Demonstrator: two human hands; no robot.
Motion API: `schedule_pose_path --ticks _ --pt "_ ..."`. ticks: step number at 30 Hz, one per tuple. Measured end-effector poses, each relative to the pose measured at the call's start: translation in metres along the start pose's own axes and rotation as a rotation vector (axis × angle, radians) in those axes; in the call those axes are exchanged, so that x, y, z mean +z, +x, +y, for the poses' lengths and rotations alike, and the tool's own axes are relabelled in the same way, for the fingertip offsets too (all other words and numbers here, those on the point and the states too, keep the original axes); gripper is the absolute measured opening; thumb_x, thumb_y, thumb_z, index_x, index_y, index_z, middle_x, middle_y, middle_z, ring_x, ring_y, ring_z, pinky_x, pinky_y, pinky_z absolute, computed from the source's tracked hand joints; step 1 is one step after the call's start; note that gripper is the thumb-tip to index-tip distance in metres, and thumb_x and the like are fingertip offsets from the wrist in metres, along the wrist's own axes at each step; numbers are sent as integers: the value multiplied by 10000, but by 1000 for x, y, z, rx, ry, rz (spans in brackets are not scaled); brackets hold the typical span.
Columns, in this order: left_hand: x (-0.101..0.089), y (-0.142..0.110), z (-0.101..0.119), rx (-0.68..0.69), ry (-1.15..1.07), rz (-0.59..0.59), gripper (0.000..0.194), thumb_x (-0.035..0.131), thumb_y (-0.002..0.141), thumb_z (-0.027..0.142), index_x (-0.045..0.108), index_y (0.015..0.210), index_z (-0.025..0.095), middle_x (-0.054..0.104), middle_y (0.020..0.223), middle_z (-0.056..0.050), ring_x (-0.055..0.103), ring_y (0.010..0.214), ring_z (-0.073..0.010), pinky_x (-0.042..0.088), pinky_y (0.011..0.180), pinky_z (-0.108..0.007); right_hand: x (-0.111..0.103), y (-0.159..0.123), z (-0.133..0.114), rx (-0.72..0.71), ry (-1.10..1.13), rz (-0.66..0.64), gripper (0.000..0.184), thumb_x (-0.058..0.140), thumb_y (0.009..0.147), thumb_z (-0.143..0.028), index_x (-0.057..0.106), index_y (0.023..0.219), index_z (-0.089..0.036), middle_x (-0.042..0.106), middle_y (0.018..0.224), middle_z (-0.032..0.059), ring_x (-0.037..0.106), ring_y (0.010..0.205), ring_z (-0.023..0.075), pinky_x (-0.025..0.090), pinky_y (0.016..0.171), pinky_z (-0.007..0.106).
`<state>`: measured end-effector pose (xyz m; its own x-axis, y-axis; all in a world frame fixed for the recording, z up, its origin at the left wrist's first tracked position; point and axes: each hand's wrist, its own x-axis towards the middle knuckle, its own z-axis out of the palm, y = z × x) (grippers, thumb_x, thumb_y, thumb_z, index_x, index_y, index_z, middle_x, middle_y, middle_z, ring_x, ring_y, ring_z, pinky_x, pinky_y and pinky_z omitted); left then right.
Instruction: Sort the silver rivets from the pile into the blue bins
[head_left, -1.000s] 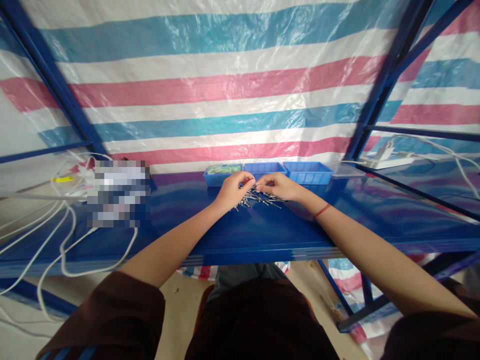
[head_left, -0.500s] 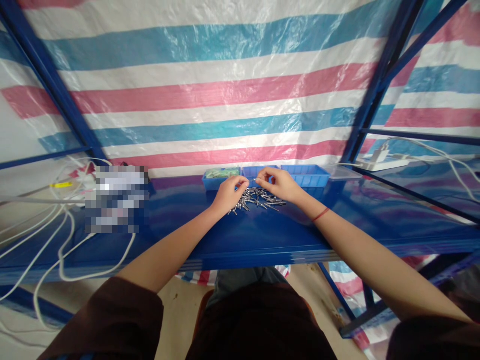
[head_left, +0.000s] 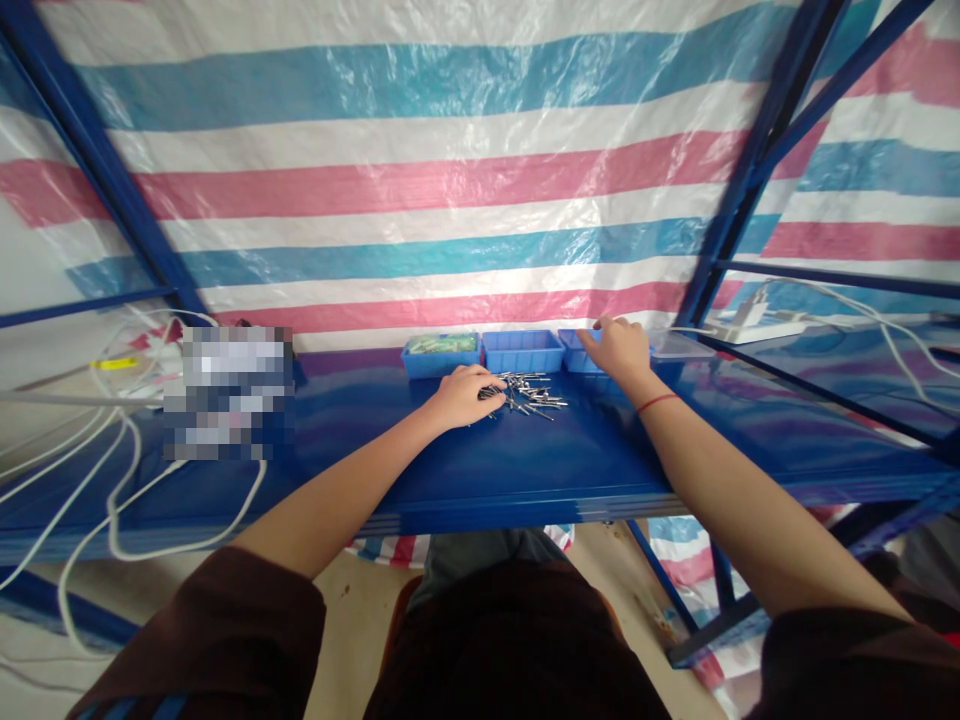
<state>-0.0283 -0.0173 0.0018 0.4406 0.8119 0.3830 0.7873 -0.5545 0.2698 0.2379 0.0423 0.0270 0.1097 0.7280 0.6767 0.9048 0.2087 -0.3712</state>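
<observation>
A loose heap of thin, shiny metal pins that look like blind rivets (head_left: 534,398) lies on the blue tabletop. My left hand (head_left: 463,397) rests at the heap's left side, its thumb and fingers apart around some of the pins. Over the right blue bin (head_left: 574,356) is my right hand (head_left: 624,350), palm down with thumb and fingers spread, and I see nothing held in it. The middle blue bin (head_left: 523,354) stands behind the heap. To its left, another blue bin (head_left: 442,368) contains pale green items.
White cables and a blurred-out object (head_left: 229,390) occupy the left of the blue table (head_left: 480,470). At the right are a clear plastic lid (head_left: 681,346) and a white power strip (head_left: 757,325). Blue metal posts and a striped plastic sheet (head_left: 450,190) stand behind.
My hands were together above the heap, fingertips pinching a small thin piece. Now the right hand has moved right, over the right bin, and opened; the left has lowered to the heap.
</observation>
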Motion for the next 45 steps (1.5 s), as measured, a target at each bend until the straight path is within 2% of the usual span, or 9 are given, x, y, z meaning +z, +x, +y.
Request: schedule_pose_path --ticks 4,9,13,17,24,27,36,42,45 --pt "3 -1 1 40 15 -38 248 558 789 421 700 957 307 620 1089 -31 521 1072 -266 395 950 -436 3 -5 -18 -214 62 -123 210 502 812 -315 613 808 -137 612 789 148 539 769 239 362 728 366" --pt "5 0 2 129 23 40 235 571 801 395 681 995 321 609 1074 -28 531 1028 -237 398 920 -400 3 -21 -52 -482 270 -490 192 500 774 -257 661 738 -159 659 737 50 535 638 145 383 636 271" --pt "5 1 5 179 46 54 169 545 831 346 693 855 270 625 998 -26 547 960 -211 405 876 -361 1 -31 -60 -518 367 -663 183 513 738 -236 681 728 -162 656 701 21 538 630 127 389 624 245" --pt "3 3 5 182 57 139 199 480 869 308 661 863 225 638 953 -38 564 903 -192 422 840 -343 1 -34 -60 -543 416 -752 177 568 719 -268 707 756 -166 667 728 20 555 668 138 394 630 246" --pt "4 7 4 75 -289 264 266 573 800 292 577 1046 189 663 823 -12 626 784 -148 482 763 -282 4 -37 -66 -470 577 -772 340 556 781 -439 704 789 -133 611 659 17 478 583 114 363 557 254" --pt "4 7 4 49 -370 257 211 578 797 313 614 962 187 685 854 -24 640 793 -150 494 754 -281 4 -37 -66 -451 621 -764 363 552 789 -453 698 829 -123 610 685 28 468 594 113 372 572 265" --pt "-3 5 12 47 -438 280 194 539 828 337 651 850 180 703 874 -25 644 818 -158 495 749 -269 1 -37 -69 -439 648 -744 330 562 788 -427 691 840 -129 630 732 36 501 648 127 405 636 288" --pt "-5 4 12 40 -407 342 185 544 825 335 646 858 184 695 839 -21 643 798 -156 483 694 -253 3 -39 -69 -378 706 -824 363 583 757 -464 666 824 -118 622 699 32 501 614 119 411 620 285" --pt "-5 5 10 51 -386 363 173 541 827 320 639 871 185 689 842 -23 640 796 -152 481 691 -253 7 -37 -68 -371 706 -742 360 583 753 -467 665 809 -121 628 697 36 514 626 125 419 639 293"
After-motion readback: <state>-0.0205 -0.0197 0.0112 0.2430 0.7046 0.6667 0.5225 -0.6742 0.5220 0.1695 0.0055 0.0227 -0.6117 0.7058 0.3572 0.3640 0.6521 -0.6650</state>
